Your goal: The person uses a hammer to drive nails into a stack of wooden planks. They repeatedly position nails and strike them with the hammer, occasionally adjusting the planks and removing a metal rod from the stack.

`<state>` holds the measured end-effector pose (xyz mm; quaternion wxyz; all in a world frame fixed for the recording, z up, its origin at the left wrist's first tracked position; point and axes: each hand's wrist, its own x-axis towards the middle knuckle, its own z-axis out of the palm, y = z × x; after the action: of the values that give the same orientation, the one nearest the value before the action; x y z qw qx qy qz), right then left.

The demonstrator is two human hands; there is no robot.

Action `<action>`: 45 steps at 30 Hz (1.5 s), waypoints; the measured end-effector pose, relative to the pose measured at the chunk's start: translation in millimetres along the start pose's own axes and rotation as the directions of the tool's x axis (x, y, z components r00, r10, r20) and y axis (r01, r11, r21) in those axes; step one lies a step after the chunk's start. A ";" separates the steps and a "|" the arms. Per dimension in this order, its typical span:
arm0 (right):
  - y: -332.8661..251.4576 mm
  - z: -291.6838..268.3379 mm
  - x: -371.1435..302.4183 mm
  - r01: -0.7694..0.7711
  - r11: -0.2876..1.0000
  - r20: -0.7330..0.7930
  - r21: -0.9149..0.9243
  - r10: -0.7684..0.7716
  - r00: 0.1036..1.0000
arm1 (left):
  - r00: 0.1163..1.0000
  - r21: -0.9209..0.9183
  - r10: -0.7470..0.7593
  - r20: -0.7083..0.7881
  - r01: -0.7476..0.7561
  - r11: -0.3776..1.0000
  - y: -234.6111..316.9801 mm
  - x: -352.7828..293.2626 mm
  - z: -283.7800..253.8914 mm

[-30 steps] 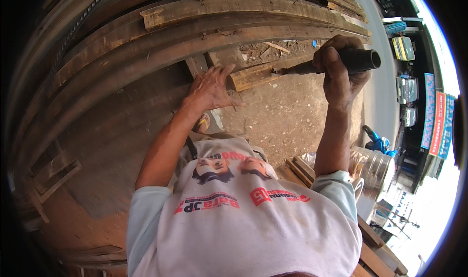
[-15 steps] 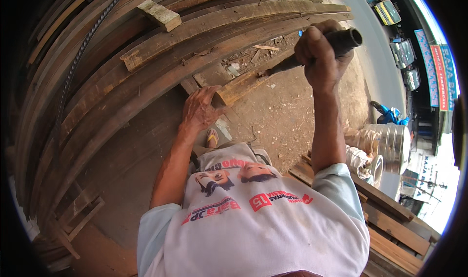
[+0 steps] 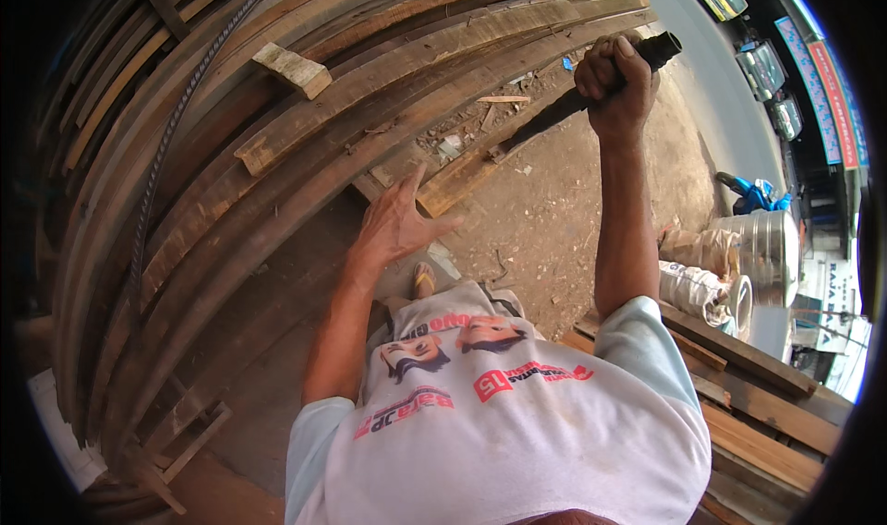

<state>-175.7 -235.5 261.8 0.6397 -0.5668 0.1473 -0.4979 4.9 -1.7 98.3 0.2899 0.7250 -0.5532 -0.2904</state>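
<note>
My right hand (image 3: 618, 89) is wrapped round a dark metal bar (image 3: 550, 119) with a thicker, tube-like top end. The bar slants down to the left, and its lower tip meets the upper face of a squared wooden beam (image 3: 455, 185) near the beam's near end. What that tip grips or presses on is too small to make out. Beside this end my left hand (image 3: 395, 222) is open, with thumb and fingers spread and nothing held. From this view I cannot tell whether it touches the wood.
Long stacked timbers (image 3: 370, 72) curve across the left and far side, with a short wood block (image 3: 294, 70) on top. More planks (image 3: 762, 423) lie at right, near a metal drum (image 3: 767, 257) and white sacks (image 3: 688, 285). Wood chips litter the dirt ground (image 3: 545, 239). Vehicles stand along the road.
My left hand has come off the beam's end and its fingers have spread. My right hand still grips the bar, whose top end now points farther away.
</note>
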 end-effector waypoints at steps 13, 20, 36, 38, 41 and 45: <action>7.7 -15.2 4.8 0.015 1.000 0.015 -0.007 -0.015 1.000 | 0.986 0.107 -0.126 0.114 0.114 0.988 4.8 38.6 26.6; 3.2 3.5 -4.0 -0.028 0.998 0.076 -0.050 0.032 0.997 | 0.988 -0.005 -0.101 0.121 0.102 0.995 -7.5 36.5 29.8; 11.0 -198.0 17.6 0.156 0.889 -0.326 0.431 -0.008 0.945 | 0.984 0.027 -0.142 0.104 0.140 0.990 8.6 51.4 14.1; 14.6 -185.2 -6.7 0.224 0.888 -0.348 0.402 -0.078 0.934 | 0.977 0.116 -0.188 0.102 0.176 0.977 1.7 36.5 25.1; 20.0 -193.7 -23.6 0.299 0.860 -0.469 0.414 -0.080 0.880 | 0.973 0.049 -0.196 0.126 0.191 0.980 6.0 35.3 24.4; 17.4 -195.5 -49.1 0.360 0.824 -0.513 0.437 -0.100 0.853 | 0.986 -0.034 -0.128 0.106 0.133 0.991 9.0 36.7 22.6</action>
<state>-337.4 -311.5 166.8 0.6462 -0.2498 0.0859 -0.7160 -9.5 -41.5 86.3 0.2559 0.7376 -0.5128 -0.3572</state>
